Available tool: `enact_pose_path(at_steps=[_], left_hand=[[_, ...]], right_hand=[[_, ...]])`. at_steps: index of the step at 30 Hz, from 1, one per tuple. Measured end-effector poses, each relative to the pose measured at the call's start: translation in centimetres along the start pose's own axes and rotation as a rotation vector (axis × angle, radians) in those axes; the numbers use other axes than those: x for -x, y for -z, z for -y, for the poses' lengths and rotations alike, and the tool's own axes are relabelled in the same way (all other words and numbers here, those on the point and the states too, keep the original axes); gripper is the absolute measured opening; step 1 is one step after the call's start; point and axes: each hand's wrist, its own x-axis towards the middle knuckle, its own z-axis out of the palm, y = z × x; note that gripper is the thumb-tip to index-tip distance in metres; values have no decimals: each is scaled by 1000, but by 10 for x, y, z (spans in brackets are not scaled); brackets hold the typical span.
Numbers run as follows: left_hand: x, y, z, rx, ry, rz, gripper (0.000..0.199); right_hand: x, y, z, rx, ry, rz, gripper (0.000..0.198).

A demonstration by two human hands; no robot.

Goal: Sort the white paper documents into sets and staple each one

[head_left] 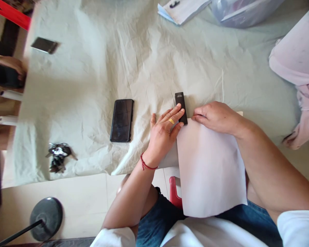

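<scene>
A slim black stapler with small pale print near its far end lies on the covered table, its near end at the top left corner of a white sheet of paper. My left hand holds the stapler, two fingertips on top of it and the thumb at its near end. The little finger sticks out over the cloth. With thumb and fingers closed, my right hand pinches the paper's top edge, just right of the stapler. The sheet hangs over the table edge towards my lap. Whether several sheets are stacked, I cannot tell.
On the pale green cloth lie a black phone, a bunch of keys and another phone. Papers and a clear plastic bag are at the back. People's arms show at left; pink clothing at right.
</scene>
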Motion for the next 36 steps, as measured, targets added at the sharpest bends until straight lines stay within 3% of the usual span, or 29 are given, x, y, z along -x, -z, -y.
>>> enact_pose_path(at_steps=[13,18,21,25,27,30,34,36], left_hand=[[-7,7,4,257,-157,-57,45],[-7,8,1,244,-83,-43,46],[-7,7,-1,254,-27,-75,47],[-5,8,-8,359,80,-177,53],[-1,12,-15,407,230,-262,51],[3,18,-25,494,335,-317,54],[7,22,-30,732,369,-197,74],[8,25,-29,860,372,-91,73]], right_hand=[[4,-3,-5,18,50,11,34],[8,-2,1,23,79,75,31],[11,-1,5,-74,181,165,28],[19,3,6,-325,453,242,30],[25,8,5,-415,529,207,34],[33,16,4,-470,484,70,38],[31,19,2,-365,264,-185,41],[27,17,2,-287,176,-273,45]])
